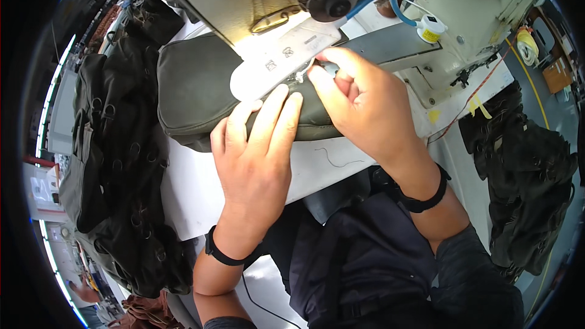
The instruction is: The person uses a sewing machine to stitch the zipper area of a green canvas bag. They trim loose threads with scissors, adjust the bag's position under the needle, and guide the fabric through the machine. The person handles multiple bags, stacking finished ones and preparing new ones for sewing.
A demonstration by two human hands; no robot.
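Observation:
A dark olive fabric bag (198, 85) lies under the head of an industrial sewing machine (475, 0). Its near side, with a seam along the edge, faces me. My left hand (259, 152) rests on top with fingers stretched out and pressing the cloth. Beside the needle area, my right hand (372, 97) is closed in a pinch, thumb against forefinger. A small pale bit shows by those fingertips, too small to name. The white lamp-like guard (286, 58) hangs over the bag and hides the needle and part of the cloth.
Dark bags with metal rings are heaped (119, 164) at the left. Another dark pile (530, 164) lies at the right. A loose dark thread (335, 157) curls on the white table (195, 189). Blue tubing (402, 15) runs to a small white canister (431, 27).

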